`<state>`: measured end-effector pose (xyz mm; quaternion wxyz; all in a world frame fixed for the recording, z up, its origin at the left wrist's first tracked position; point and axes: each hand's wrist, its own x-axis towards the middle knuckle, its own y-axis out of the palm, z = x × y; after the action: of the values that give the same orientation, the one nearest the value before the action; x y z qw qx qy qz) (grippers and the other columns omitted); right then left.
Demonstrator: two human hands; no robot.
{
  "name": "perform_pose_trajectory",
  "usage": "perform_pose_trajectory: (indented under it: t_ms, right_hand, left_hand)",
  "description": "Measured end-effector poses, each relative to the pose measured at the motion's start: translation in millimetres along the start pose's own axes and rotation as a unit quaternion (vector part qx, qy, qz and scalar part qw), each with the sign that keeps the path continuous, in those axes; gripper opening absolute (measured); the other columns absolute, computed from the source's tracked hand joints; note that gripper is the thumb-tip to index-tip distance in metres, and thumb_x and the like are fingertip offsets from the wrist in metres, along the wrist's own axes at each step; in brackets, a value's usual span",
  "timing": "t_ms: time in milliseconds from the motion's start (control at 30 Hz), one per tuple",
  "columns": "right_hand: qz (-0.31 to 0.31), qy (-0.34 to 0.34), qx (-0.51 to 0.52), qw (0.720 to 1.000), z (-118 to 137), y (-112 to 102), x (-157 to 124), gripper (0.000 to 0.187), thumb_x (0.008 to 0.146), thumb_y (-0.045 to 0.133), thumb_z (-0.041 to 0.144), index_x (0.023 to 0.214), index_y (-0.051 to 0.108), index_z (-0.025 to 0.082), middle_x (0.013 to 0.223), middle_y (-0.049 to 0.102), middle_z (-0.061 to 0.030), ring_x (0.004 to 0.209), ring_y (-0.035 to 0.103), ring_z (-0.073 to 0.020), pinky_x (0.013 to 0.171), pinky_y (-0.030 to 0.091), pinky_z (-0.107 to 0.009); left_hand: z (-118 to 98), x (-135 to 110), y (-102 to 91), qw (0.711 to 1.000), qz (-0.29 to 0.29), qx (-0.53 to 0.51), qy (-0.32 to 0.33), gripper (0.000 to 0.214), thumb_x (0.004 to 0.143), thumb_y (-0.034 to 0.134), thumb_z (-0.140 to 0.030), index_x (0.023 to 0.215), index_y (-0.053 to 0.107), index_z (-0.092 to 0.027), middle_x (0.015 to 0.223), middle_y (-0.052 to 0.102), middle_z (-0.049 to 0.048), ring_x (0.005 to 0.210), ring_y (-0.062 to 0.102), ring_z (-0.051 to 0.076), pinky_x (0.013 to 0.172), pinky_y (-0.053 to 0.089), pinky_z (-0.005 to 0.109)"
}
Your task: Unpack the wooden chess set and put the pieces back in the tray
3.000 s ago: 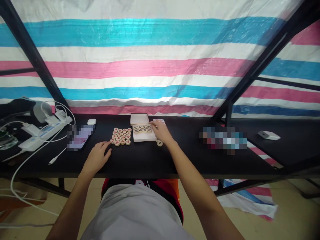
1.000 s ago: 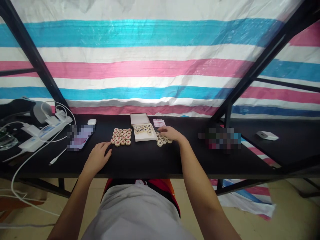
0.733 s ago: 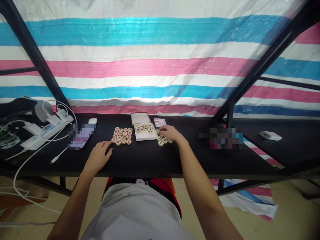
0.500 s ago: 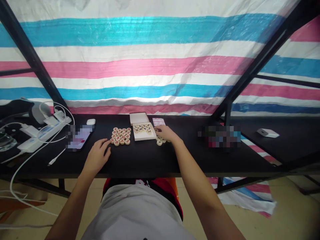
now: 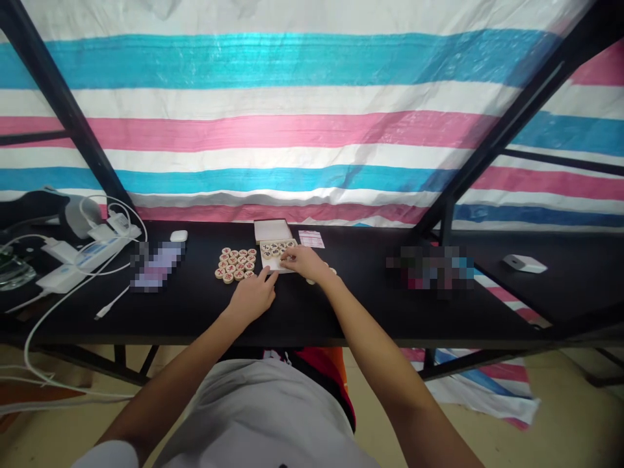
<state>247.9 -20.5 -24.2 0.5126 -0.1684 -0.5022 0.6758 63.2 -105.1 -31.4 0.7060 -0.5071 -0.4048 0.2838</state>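
Light, hard and best pinched by the rim

At the far left of the black table point(image 5: 375, 312) lies a phone point(image 5: 156, 268), its surface partly blurred out. Next come the red-marked pieces point(image 5: 236, 263), round and thick, face up in close rows. They look like wood or plastic: light, stiff, unlikely to break, though smooth enough to slip or roll if caught badly. A thumb and finger on opposite sides of the edge should hold one well.

The left hand point(image 5: 252, 298) is just beside them, fingers spread and loose, with nothing visible in its grasp; its fingertips seem to touch the near edge of the white box point(image 5: 272, 262). The box looks like thin card, so it would probably slide or bend under a hard push; steadying it low on the wall seems best. Its lid point(image 5: 272, 230) lies open behind. Dark-marked pieces point(image 5: 273, 248) sit in its far part.

The right hand point(image 5: 303, 261) reaches over the box, fingertips drawn together inside; whether they pinch a piece I cannot tell. Behind it is a paper slip point(image 5: 312, 238), flat and flimsy. A few loose pieces point(image 5: 333, 270) peek out around the right wrist, mostly hidden.
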Motion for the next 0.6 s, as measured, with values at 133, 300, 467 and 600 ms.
perform_pose_trajectory:
  t_ms: [133, 300, 467, 600]
  right_hand:
    - [0.011, -0.012, -0.045, 0.999, -7.1, 0.9, 0.8, 0.016, 0.083, 0.058, 0.024, 0.084, 0.073, 0.018, 0.081, 0.069, -0.0057, 0.081, 0.057, -0.0184, 0.077, 0.042, -0.028]
    - [-0.005, -0.036, -0.057, 0.998, -9.2, 0.1, 1.1, 0.016, 0.083, 0.057, 0.019, 0.085, 0.073, 0.018, 0.093, 0.068, -0.007, 0.088, 0.058, -0.0186, 0.086, 0.041, -0.029]
    - [-0.041, -0.005, 0.006, 0.999, -2.3, -3.8, -1.2, 0.021, 0.085, 0.052, 0.02, 0.094, 0.071, 0.018, 0.086, 0.068, -0.0054, 0.081, 0.06, -0.0168, 0.079, 0.044, -0.028]
    - [0.004, 0.0, 0.003, 1.0, 1.8, -5.9, -3.4, 0.024, 0.082, 0.05, 0.017, 0.093, 0.072, 0.02, 0.082, 0.069, -0.0029, 0.079, 0.06, -0.0171, 0.078, 0.044, -0.028]
  left_hand:
    - [3.0, -6.4, 3.1, 1.0, -0.023, 0.0, 0.001, 0.033, 0.09, 0.041, -0.024, 0.118, 0.056, -0.015, 0.128, 0.054, 0.0119, 0.088, 0.062, 0.023, 0.068, 0.049, 0.032]
    - [4.3, -11.8, 4.7, 0.998, -0.045, -0.038, -0.027, 0.029, 0.089, 0.044, -0.022, 0.114, 0.058, -0.016, 0.124, 0.057, 0.0113, 0.098, 0.059, 0.024, 0.077, 0.05, 0.034]
    - [6.3, -13.0, 6.6, 0.997, -0.049, -0.056, -0.025, 0.027, 0.088, 0.046, -0.021, 0.11, 0.06, -0.017, 0.124, 0.057, 0.0115, 0.1, 0.058, 0.024, 0.081, 0.05, 0.035]
    - [8.1, -14.0, 7.8, 0.996, -0.053, -0.071, -0.018, 0.026, 0.088, 0.046, -0.021, 0.108, 0.062, -0.017, 0.125, 0.056, 0.0125, 0.104, 0.057, 0.025, 0.084, 0.05, 0.037]
